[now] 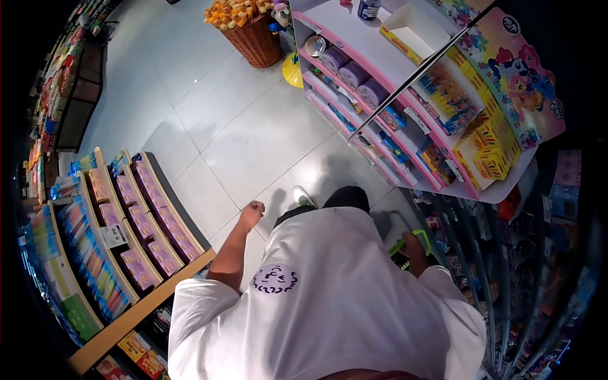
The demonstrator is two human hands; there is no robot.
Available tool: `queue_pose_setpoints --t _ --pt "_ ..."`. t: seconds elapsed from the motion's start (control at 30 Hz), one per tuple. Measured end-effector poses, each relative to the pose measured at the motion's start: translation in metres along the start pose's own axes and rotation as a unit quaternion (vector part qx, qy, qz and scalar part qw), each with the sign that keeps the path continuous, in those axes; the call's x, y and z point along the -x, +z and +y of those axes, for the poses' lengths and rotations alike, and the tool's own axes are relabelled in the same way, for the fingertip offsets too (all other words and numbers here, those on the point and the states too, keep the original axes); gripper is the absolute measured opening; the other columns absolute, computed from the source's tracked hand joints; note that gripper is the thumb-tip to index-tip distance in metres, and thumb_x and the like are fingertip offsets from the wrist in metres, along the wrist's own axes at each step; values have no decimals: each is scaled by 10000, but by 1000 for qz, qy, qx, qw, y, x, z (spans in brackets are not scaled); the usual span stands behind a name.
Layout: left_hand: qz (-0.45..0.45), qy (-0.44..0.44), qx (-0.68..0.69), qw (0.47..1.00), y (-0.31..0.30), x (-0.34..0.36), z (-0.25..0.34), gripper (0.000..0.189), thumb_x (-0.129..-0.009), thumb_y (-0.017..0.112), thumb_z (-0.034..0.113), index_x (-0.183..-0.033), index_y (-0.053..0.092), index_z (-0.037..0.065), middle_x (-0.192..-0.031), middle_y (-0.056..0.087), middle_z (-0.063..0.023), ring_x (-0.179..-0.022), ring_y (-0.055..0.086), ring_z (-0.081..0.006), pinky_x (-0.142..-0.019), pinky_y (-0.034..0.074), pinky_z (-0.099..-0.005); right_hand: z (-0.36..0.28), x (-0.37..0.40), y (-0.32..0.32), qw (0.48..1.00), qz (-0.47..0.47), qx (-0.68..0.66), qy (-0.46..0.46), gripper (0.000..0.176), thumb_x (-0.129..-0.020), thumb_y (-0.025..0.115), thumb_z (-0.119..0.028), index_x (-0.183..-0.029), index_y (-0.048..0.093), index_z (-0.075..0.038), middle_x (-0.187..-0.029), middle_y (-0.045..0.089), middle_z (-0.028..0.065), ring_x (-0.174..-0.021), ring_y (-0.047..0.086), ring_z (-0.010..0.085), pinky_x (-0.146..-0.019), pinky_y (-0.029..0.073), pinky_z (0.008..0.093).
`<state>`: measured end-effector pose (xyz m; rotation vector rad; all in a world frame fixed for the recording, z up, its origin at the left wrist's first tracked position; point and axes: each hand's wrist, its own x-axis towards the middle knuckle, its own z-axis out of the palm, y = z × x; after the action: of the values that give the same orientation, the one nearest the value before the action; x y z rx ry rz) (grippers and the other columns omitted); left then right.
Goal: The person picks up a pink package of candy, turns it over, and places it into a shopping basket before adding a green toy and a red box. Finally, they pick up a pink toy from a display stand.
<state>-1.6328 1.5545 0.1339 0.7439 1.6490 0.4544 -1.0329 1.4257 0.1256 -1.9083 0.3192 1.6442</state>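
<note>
My left hand (253, 214) hangs over the tiled floor beside my body, its fingers curled in a loose fist with nothing showing in them. On the other side, my right hand (415, 248) is wrapped round the bright green handle (424, 235) of what looks like a shopping basket. Most of that basket is hidden behind my arm and white shirt (354, 291). One light shoe (303, 195) shows on the floor ahead of me.
To my left, a shelf unit (145, 218) holds rows of pink-purple packs and blue packets. A pink-edged display stand (380, 117) with yellow boxes and purple tubs stands ahead right. Beyond is a wicker basket (253, 44). Dark racks (481, 253) run along my right.
</note>
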Motion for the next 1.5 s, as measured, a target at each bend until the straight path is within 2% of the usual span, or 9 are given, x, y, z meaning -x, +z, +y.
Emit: queue_pose_setpoints --t 0.1,0.2,0.33,0.43,0.53,0.73,0.87,0.97,1.5 --pt "26 -10 -76 997 -44 -44 24 133 -812 547 140 -870 588 28 -724 591 -24 -627 535 -113 -605 451 -265 16 4 36 873 -130 391 -261 411 -653 724 -89 -1023 548 -59 -982 596 131 -944 596 251 -768 481 398" --pt "41 -15 -76 996 -65 -77 43 155 -804 558 149 -887 591 22 -726 596 -29 -626 538 -115 -599 448 -265 16 9 97 933 -124 290 -174 435 -650 738 -108 -1043 557 -68 -973 601 137 -920 598 273 -788 482 365" --pt "-6 -20 -42 999 -62 -96 58 165 -801 560 142 -900 588 13 -758 601 -37 -654 546 -128 -618 456 -269 -9 13 171 744 -185 570 -296 254 -833 557 -234 -1010 541 -52 -940 597 122 -828 612 263 -707 516 364" --pt "-33 -48 12 998 -63 -96 72 165 -815 549 139 -911 582 10 -809 593 -43 -712 543 -133 -661 465 -276 -30 -2 243 987 -65 117 84 347 -752 672 -103 -1061 555 3 -1038 599 140 -926 586 245 -845 472 338" --pt "-61 -56 -8 996 -87 -102 84 187 -812 546 148 -922 580 0 -820 593 -50 -726 551 -143 -681 467 -280 -58 2 299 949 -108 289 -65 291 -816 609 -137 -1048 551 30 -1033 578 147 -898 577 251 -824 482 335" --pt "12 -191 -58 980 -213 -139 102 153 -792 549 119 -862 609 -2 -847 613 -96 -744 592 -191 -639 491 -321 -114 -56 372 993 -51 2 107 150 -833 577 -158 -916 511 -52 -865 545 133 -817 570 275 -728 503 435" --pt "25 106 -309 945 -307 -223 87 153 -810 504 100 -875 612 12 -850 619 -96 -752 592 -201 -676 493 -317 -157 -52 420 993 -70 23 88 187 -809 585 -203 -892 525 -45 -815 551 121 -753 576 256 -669 505 377" --pt "122 -100 4 987 -285 -224 234 266 -820 507 191 -1016 563 21 -836 608 -65 -732 565 -153 -620 440 -272 -174 -68 433 995 -53 63 57 234 -826 562 -306 -910 549 -88 -842 595 101 -776 589 227 -690 507 373" --pt "-130 23 -259 957 -402 -459 360 271 -834 551 210 -1009 598 8 -873 642 -96 -758 590 -174 -698 473 -307 -207 -105 636 974 183 73 -116 257 -775 611 -294 -873 548 -66 -688 521 65 -606 552 216 -539 436 369"
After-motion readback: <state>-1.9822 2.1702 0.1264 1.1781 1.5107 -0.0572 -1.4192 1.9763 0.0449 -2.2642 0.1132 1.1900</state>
